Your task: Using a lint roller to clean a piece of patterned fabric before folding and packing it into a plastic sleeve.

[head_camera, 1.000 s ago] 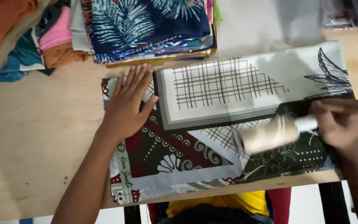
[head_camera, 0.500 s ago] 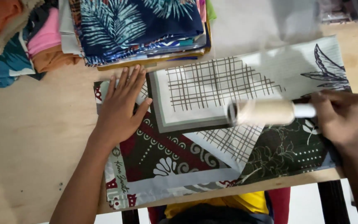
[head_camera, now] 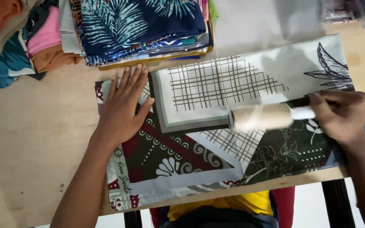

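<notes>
Lint roller (head_camera: 260, 117) lies left–right on patterned cloth (head_camera: 182, 160), handle clamped in right hand (head_camera: 341, 116). Left hand (head_camera: 123, 107), fingers spread, presses the cloth flat. Stacked fabrics (head_camera: 140, 29) lie beyond.

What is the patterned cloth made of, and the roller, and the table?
The cloth looks like thin woven cotton, matte: it lies flat with sharp folds and printed patterns. The roller in the right hand seems to be pale paper sheets, possibly sticky, on a white, likely plastic handle; it is blurred. The table looks like light unvarnished plywood, judging by its dull, faintly grained surface.
</notes>
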